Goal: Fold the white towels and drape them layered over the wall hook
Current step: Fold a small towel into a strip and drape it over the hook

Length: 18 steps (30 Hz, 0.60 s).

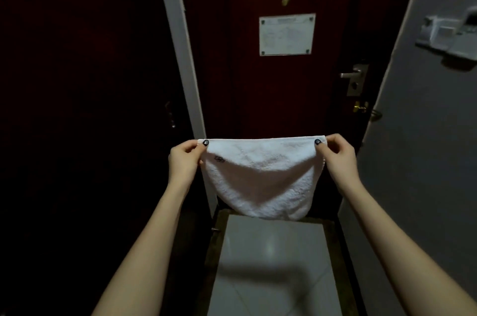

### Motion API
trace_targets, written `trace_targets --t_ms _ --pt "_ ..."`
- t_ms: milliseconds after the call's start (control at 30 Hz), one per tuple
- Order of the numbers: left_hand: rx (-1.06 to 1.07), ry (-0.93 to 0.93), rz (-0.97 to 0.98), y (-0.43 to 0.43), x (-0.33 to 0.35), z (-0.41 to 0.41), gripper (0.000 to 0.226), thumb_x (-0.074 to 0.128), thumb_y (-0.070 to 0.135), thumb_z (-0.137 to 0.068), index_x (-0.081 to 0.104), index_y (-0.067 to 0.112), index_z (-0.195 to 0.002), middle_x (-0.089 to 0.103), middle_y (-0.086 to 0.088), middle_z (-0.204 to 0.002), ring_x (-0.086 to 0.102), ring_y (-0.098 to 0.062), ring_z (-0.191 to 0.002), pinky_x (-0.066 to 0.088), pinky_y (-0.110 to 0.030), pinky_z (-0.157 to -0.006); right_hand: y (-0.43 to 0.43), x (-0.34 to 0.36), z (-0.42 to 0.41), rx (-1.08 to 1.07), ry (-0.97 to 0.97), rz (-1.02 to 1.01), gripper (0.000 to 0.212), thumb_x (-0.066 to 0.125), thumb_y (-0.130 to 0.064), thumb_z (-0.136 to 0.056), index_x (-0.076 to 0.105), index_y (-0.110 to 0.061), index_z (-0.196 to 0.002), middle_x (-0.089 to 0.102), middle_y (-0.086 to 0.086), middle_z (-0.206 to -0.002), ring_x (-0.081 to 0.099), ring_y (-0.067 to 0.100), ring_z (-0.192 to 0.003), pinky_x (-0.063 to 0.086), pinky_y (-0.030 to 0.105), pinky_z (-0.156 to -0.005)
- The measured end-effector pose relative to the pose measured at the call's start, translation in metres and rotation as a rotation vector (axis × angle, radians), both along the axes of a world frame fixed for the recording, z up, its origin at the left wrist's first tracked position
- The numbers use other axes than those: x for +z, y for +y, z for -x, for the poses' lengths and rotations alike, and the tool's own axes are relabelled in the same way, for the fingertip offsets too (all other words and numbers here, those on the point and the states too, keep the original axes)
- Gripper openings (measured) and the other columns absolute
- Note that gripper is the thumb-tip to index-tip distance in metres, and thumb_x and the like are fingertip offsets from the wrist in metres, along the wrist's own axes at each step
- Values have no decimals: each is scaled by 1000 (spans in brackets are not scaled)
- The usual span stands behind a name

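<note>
Dim light fills a narrow entry with a dark red door (245, 78), which carries one framed notice (286, 35) and one metal lever handle (352, 75). Pale floor tiles (273, 251) lie below. In front of the door, a white towel (260, 181) hangs in the air. The left hand (184, 158) pinches its upper left corner and the right hand (338, 153) pinches its upper right corner, pulling the top edge taut and level.

The towel looks doubled over, so folding seems to be under way. Nothing is draped anywhere yet. A pale fixture (449, 36) is mounted on the grey wall (423, 160) at the right, well away from the towel, but I cannot tell whether it is the hook.

Count: one towel in view, though the task names several, and two hands, both gripping it.
</note>
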<state>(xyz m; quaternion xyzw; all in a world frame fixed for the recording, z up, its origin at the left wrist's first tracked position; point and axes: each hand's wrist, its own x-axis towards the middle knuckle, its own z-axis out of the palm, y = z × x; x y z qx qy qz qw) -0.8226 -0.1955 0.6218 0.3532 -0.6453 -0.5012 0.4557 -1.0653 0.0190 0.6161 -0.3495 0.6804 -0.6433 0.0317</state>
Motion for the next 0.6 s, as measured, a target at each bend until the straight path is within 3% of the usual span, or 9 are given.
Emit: trace_targets --t_ms 67,167,300,433,500,600 --pt "82 -11 42 11 10 -21 10 66 14 -90 75 11 -90 71 -2 -73 62 -11 -66 49 -29 -64 -3 3 -13 32 4 34 14 61 -16 -94 60 -11 -81 60 -3 -77 52 3 -73 40 24 -67" --pt "123 79 24 31 18 -51 10 64 13 -92 73 14 -86 69 2 -66 66 -11 -63 53 -23 -65 -9 12 -30 124 -47 129 15 62 -16 -94 61 -20 -80 61 -13 -74 55 -3 -70 43 15 -64" --pt "84 86 11 58 21 -99 13 60 15 -95 69 10 -86 67 1 -72 66 -10 -75 55 -23 -80 -23 19 -54 370 -264 255 21 56 -5 -97 56 -20 -82 57 -10 -62 51 3 -58 42 21 -58" --pt "140 21 -37 88 28 -151 22 60 24 -95 70 18 -76 68 1 -79 67 -11 -81 55 -23 -77 -39 33 -93 680 -355 240 28 51 -5 -97 60 -25 -80 61 -5 -65 56 8 -57 47 21 -53" --pt "193 14 -59 104 31 -174 24 64 20 -92 71 22 -69 67 5 -75 67 -10 -80 54 -19 -74 -45 40 -119 819 -371 229 25 50 -7 -99 59 -23 -81 62 -5 -67 58 7 -58 50 20 -54" --pt "300 48 -86 132 34 -204 22 68 9 -86 69 21 -69 68 4 -74 68 -12 -82 54 -22 -75 -50 45 -162 1031 -338 112 22 55 -10 -98 63 -21 -81 59 10 -77 56 18 -66 47 27 -60"
